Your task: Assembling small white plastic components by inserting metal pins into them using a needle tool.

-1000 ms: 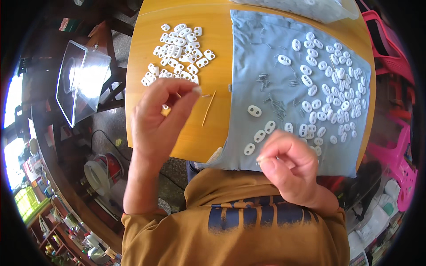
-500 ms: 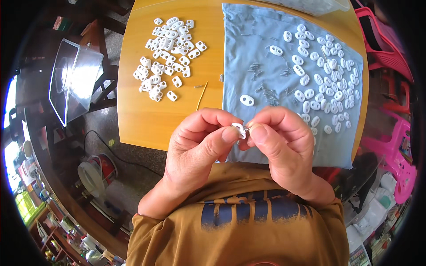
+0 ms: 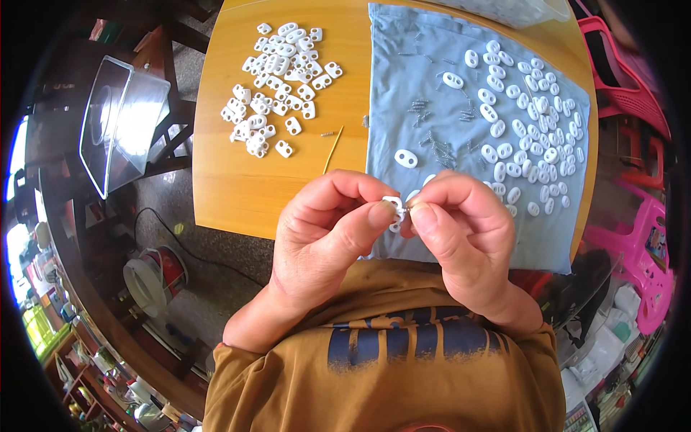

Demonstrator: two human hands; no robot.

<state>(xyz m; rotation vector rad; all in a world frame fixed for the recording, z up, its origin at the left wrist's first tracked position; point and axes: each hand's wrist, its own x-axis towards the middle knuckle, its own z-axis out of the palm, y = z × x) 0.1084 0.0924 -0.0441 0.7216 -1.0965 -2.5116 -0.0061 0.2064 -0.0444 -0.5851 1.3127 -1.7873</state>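
Note:
My left hand [image 3: 317,241] pinches a small white plastic cord-lock piece [image 3: 393,203] between thumb and forefinger, just above the cloth's near left part. Close against it, my right hand [image 3: 468,234] is closed in a pinch on a tiny metal spring [image 3: 407,209], whose end meets the white piece. Fingertips hide most of both parts. Beyond my hands lies a white oval piece with two holes [image 3: 406,158]. Loose springs [image 3: 439,153] are scattered on the light blue cloth [image 3: 403,93]. Many similar oval pieces [image 3: 536,137] cover its right side.
Smaller white two-holed pieces [image 3: 277,65] are heaped on the wooden table [image 3: 237,194] at the left. A thin yellow stick [image 3: 333,150] and a single spring [image 3: 327,134] lie nearby. A clear plastic container [image 3: 525,9] stands at the far edge. Pink plastic stools [image 3: 640,252] are at the right.
Less of the spring shows between my fingertips, and the white piece has tilted slightly. My right hand has shifted a little to the right. The table's contents appear slightly shifted in the view.

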